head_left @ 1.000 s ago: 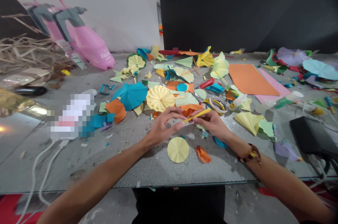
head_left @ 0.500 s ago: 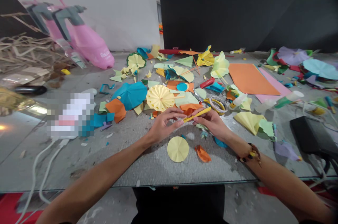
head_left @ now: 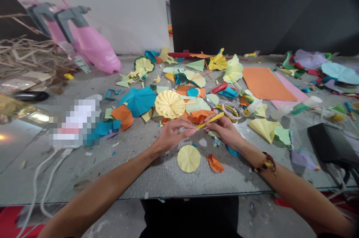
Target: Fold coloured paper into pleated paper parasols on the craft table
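Both hands meet over the table around a slim yellow strip, which looks like folded or rolled paper [head_left: 214, 118]. My left hand [head_left: 177, 132] pinches its lower left end between thumb and fingers. Closed on its right part is my right hand [head_left: 224, 130]; a beaded bracelet circles that wrist. Just below the hands lies a pleated pale yellow paper disc [head_left: 189, 158]. A crumpled orange paper piece [head_left: 215, 163] rests to the right of the disc. Behind my left hand stands a cream pleated paper rosette [head_left: 169, 104], next to a blue pleated paper piece [head_left: 137, 101].
Paper scraps cover the table's middle. Orange sheets [head_left: 267, 84] lie at the right, with a black power adapter [head_left: 327, 144] nearer the edge. Pink spray bottles [head_left: 97, 49] stand at the back left. A blurred-out white device [head_left: 75, 122] with cables sits at the left. Tape rolls [head_left: 231, 111] lie behind my right hand.
The yellow strip has tilted slightly and my fingers have shifted a little along it. The disc, the orange piece and the other papers have stayed in place.
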A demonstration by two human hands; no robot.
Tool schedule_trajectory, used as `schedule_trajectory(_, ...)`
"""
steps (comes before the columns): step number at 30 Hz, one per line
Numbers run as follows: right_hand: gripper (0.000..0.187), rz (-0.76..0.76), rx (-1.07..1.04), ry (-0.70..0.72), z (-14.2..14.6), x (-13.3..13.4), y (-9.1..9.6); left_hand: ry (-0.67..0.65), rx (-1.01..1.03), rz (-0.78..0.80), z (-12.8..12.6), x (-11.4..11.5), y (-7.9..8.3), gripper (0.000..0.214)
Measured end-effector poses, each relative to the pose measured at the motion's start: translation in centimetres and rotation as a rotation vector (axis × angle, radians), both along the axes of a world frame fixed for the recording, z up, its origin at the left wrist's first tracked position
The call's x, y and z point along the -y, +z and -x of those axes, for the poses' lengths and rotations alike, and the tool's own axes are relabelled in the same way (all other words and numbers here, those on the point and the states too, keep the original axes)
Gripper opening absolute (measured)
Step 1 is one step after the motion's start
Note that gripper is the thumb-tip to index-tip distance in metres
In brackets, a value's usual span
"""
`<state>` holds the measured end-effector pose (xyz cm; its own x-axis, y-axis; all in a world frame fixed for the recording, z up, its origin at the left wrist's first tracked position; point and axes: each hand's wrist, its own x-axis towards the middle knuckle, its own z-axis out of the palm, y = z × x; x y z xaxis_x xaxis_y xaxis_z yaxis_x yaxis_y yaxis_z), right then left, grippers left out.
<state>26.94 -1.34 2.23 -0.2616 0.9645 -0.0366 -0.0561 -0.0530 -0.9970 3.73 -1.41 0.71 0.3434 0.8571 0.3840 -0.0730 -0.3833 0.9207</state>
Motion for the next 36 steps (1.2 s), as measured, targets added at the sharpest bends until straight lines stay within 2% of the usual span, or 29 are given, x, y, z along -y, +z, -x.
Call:
schedule_trajectory(8,0.03,0.016,-0.021,-0.003,0.06,0.01,-0.04,0.035,-0.003,0.041,0.0,0.06,0.19,0.019)
schedule_trajectory(18,0.027,-0.016,-0.013,0.002,0.17,0.12,0.24,0.126,-0.087,0.012,-0.19,0.25,-0.31,0.017)
schedule_trajectory(23,0.027,-0.035,-0.001,0.006,0.14,0.1,0.2,0.044,-0.061,0.048,-0.18,0.52,-0.19,0.048)
schedule_trajectory(27,0.026,-0.06,0.016,0.005,0.04,0.06,-0.01,0.027,-0.138,0.057,-0.19,0.71,0.11,0.04)
schedule_trajectory(32,0.026,-0.132,0.065,0.064,-0.12,-0.08,-0.39,0.026,-0.2,0.119,-0.23,0.79,0.52,0.063)
schedule_trajectory(36,0.026,-0.221,0.072,0.098,-0.08,0.19,-0.65,0.04,-0.205,0.131,-0.19,0.73,0.47,0.063)
